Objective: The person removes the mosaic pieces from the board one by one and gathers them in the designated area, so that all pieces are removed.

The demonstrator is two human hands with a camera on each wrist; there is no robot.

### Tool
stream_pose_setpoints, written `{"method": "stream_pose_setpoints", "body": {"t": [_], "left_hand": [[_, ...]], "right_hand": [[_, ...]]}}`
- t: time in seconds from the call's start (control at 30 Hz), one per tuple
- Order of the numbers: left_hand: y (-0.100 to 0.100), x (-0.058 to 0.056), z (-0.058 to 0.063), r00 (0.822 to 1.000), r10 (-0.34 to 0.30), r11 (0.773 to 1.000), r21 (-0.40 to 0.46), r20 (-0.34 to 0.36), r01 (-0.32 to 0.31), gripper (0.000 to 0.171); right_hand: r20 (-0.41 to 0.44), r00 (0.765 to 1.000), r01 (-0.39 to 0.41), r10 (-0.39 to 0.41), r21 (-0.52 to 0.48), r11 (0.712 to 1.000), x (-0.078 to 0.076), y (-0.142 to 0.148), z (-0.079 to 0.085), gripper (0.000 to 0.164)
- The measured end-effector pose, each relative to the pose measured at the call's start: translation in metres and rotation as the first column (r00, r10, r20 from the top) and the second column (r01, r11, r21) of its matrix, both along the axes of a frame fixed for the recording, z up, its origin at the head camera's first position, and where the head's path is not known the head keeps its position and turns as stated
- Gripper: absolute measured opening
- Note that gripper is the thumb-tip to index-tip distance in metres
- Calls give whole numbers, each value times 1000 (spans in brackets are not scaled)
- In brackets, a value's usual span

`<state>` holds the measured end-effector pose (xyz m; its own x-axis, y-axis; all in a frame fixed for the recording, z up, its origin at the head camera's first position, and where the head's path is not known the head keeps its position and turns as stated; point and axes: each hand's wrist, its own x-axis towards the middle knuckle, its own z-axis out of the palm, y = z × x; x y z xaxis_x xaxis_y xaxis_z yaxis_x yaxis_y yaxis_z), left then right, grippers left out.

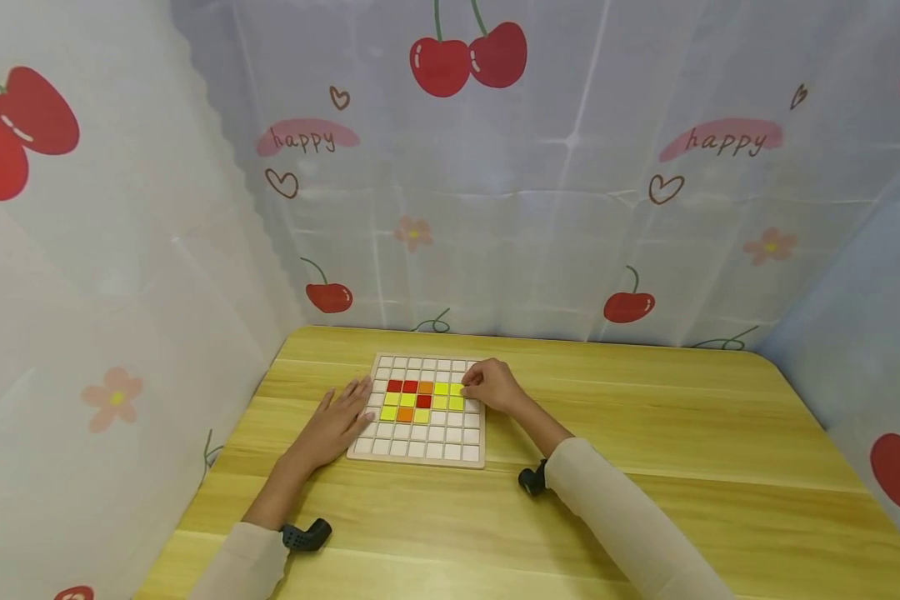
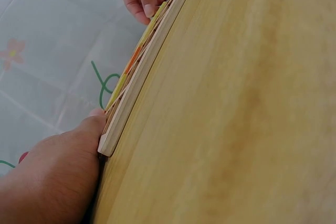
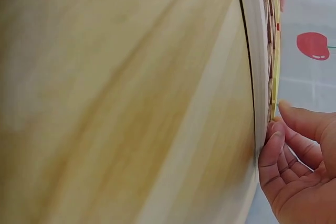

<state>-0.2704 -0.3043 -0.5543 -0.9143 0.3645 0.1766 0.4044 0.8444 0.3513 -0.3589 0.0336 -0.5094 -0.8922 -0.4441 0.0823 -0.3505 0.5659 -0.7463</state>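
A square wooden grid board (image 1: 416, 457) lies on the table, most of its cells pale. Red, orange and yellow square tiles (image 1: 407, 400) fill a patch in its middle. My left hand (image 1: 335, 423) rests flat with straight fingers over the board's left edge; in the left wrist view the same hand (image 2: 63, 169) meets the board's corner. At the right end of the coloured patch, my right hand (image 1: 492, 385) pinches with thumb and fingertips at a yellow tile (image 1: 456, 390), partly hidden by the fingers. In the right wrist view, the thumb and curled fingers (image 3: 302, 153) meet at the yellow edge.
The yellow wood-grain table (image 1: 645, 417) spreads around the board. Curtains with cherry and "happy" prints (image 1: 495, 208) stand behind it and at both sides. A dark wrist device (image 1: 306, 535) sits at the left sleeve, another (image 1: 532, 479) at the right sleeve.
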Motion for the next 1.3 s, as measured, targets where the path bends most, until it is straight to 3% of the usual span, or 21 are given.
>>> {"method": "stream_pose_setpoints", "body": {"t": [0.2,1.07,1.3], "left_hand": [[0,1,0,1000,0,1000,2,4,0,66],[-2,-3,-4,1000,8,1000,8,13,-8,68],[-2,-2,-4,1000,11,1000,12,14,-11,68]], "right_hand": [[13,1000,5,-5,9,1000,-1,-1,0,4],[-102,994,32,-32,-5,999,2,-2,2,5],[-89,995,47,-49,-27,999,2,-3,1,6]]}}
